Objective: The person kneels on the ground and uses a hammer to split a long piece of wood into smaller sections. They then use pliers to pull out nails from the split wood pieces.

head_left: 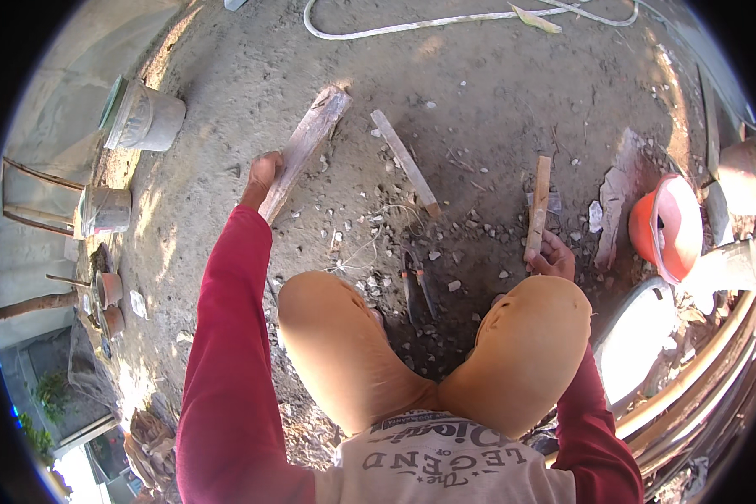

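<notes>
Left grip [266,172]: closed on the left edge of a wide, weathered grey wooden board [307,149], near its lower end; fingertips underneath hidden. Right grip [554,254]: pinching the near end of a thin, light-brown wooden strip [540,197]. Board is ahead-left, strip ahead-right; can't tell if either is fully off the dirt ground [479,92].

Handling: both pieces held off-centre, so far ends will likely droop or swing. Shift left grip nearer the board's middle; keep the strip's pinch firm, fingers clear of its edges. Board edge looks rough, watch for splinters.

Around: narrow pale wooden strip [405,162] lies between the hands, touching neither. Hand tool with orange-and-black handles [418,281] sits between the knees, thin pale wire [370,252] just beyond it. Loose grey gravel all over there, poor for laying wood flat.

In the way: clear plastic scrap [554,202] by the right strip; orange-red plastic bucket [668,228] farther right limits swing that side. White hose [395,34] well clear.
</notes>
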Demonstrator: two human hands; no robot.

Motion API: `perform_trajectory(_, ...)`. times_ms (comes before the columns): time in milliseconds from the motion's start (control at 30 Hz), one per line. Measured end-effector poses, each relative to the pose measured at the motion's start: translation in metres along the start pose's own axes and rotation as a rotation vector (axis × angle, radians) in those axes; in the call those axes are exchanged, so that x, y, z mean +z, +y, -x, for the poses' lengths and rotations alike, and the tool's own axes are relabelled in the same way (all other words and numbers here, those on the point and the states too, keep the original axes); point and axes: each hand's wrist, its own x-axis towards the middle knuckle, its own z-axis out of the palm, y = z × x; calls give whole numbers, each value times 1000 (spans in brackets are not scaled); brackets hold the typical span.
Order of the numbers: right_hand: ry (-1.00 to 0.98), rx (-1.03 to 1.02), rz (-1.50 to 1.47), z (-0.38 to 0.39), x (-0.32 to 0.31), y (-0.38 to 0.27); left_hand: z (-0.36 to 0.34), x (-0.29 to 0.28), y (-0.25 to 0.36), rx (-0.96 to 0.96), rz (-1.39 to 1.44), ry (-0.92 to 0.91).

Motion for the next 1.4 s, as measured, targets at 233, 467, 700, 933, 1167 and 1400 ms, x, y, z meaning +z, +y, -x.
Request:
perform_trajectory(233,-15,-18,-89,2,5,-3,96,160,161,2,-522,-200)
perform_trajectory(467,-221,-56,-99,-24,43,-47,134,240,225,-98,-261,-409)
perform_trajectory(700,-309,-7,-151,-17,30,-75,154,273,210,337,-476,-322)
perform_trajectory(933,-289,9,-167,-17,30,-58,121,262,173,174,100,-738)
perform_trajectory(1167,-179,-18,20,-27,27,-34,115,268,161,254,25,-745)
perform_trajectory(1400,-181,48,189,-45,22,-27,133,262,209,668,-696,-40)
